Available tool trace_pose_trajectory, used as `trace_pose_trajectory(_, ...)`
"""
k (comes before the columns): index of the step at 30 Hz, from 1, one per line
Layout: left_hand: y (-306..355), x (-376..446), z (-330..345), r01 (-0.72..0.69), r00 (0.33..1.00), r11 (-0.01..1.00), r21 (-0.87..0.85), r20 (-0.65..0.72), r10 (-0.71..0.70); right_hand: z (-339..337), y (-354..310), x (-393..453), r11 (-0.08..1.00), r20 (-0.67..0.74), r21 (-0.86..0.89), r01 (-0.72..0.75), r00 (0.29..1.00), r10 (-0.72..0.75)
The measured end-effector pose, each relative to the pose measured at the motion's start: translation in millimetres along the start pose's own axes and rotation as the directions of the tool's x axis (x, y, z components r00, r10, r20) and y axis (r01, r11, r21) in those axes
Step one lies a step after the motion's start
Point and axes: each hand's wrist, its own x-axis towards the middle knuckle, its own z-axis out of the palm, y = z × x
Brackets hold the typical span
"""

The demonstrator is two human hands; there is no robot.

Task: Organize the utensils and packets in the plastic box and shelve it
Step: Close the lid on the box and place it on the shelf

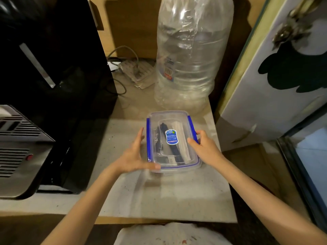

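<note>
Head view. A box point(172, 141), clear with blue clips, is seen low over the worktop point(169, 195), lid on, a sticker on the lid. Dark and white utensils are visible through the lid, lying lengthwise; packets cannot be told apart. Whether the box rests on the worktop or is just lifted cannot be told; a blurred shadow lies beneath its near edge.

Left hand point(134, 156): fingers spread along the box's left side, thumb laid on the near left corner of the lid. Right hand point(203, 145): fingers curled round the right blue clip, thumb on the lid edge. The box is held between both hands.

Just behind the box stands a large clear bottle point(192, 55). A black appliance point(53, 59) stands to the left, a cabinet door point(276, 82) to the right.

Risks, as judged:
- The clips may not be fully latched; a lift by the lid edge could part lid from box and spill the contents.
- The left hold is flat rather than wrapped; a slip on smooth plastic is likely if the box is tilted.
- The bottle could be knocked if the box is pushed forward.
- Loose utensils may slide and shift the weight.
</note>
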Motion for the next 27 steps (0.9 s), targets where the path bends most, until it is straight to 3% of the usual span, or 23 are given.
trace_pose_trajectory(2, -2, -7, 10, -0.103, 0.988, 0.989, -0.106, 0.107, 0.114, 0, -2, -7, 0.990, 0.074, 0.132, -0.044, 0.997, 0.034)
trace_pose_trajectory(4, -1, -8, 17, -0.179, 0.976, 0.979, -0.093, 0.110, 0.189, -2, -1, -11, 0.977, 0.129, 0.206, -0.056, 0.991, 0.030)
trace_pose_trajectory(8, 6, -4, 20, -0.181, 0.983, 0.983, -0.025, -0.022, 0.180, -6, -7, -15, 0.956, 0.157, 0.283, -0.074, 0.987, 0.029)
trace_pose_trajectory(13, 19, 6, -1, -0.196, 0.978, 0.972, -0.126, -0.092, 0.185, -25, -29, -14, 0.911, 0.098, 0.408, -0.058, 0.995, 0.020)
trace_pose_trajectory(16, 46, 13, -23, -0.275, 0.959, 0.950, -0.148, -0.106, 0.261, -44, -53, -13, 0.847, 0.022, 0.531, 0.011, 0.999, -0.026)
trace_pose_trajectory(19, 87, 17, -46, -0.344, 0.934, 0.924, -0.170, -0.162, 0.318, -73, -86, -17, 0.827, -0.019, 0.549, 0.122, 0.991, -0.133)
trace_pose_trajectory(27, 200, 12, -97, -0.554, 0.807, 0.828, -0.086, -0.298, 0.509, -162, -174, -53, 0.803, -0.013, 0.328, 0.498, 0.852, -0.523)
